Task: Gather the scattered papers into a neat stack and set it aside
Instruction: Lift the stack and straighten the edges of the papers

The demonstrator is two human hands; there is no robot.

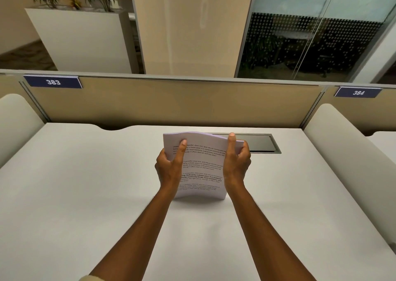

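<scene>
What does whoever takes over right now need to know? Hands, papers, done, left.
Left hand: grips the left edge of the paper stack, thumb on the printed front.
Right hand: grips the right edge, thumb at the top corner.
Papers: all in one stack, held upright and slightly bowed, bottom edge on or just above the white desk, in front of the cable hatch. No loose sheets visible on the desk.
Done: gathering.
Left: square the edges if needed, then lay the stack flat off to one side and let go.
</scene>
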